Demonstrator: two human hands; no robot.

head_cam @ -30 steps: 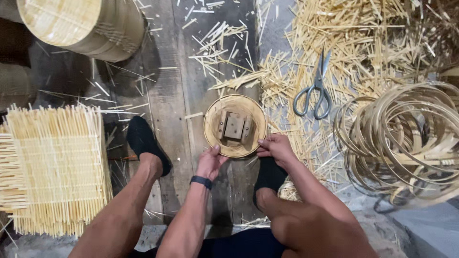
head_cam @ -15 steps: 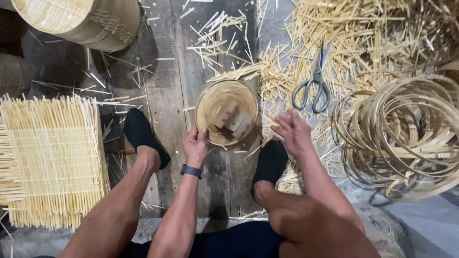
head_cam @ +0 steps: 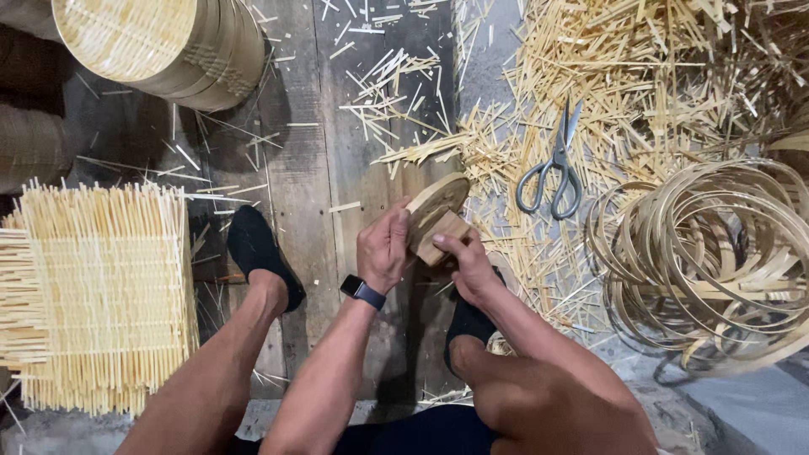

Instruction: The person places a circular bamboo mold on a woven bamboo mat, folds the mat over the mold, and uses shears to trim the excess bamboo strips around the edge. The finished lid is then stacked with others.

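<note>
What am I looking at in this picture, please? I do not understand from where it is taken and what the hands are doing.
The picture comes from a camera worn on a person's head, looking down at their own arms, legs and feet. There is no machine, only two bare hands.

The left hand, with a dark band at the wrist, and the right hand both grip a round wooden disc that has a small wooden block on its underside. The disc is tilted on edge above the plank floor.

Around it: grey scissors lie on a heap of thin bamboo sticks. At the right is a pile of thin bamboo hoops. At the left stands a woven bamboo mat with loose stick ends, and at the top left lies a round woven basket.
</note>
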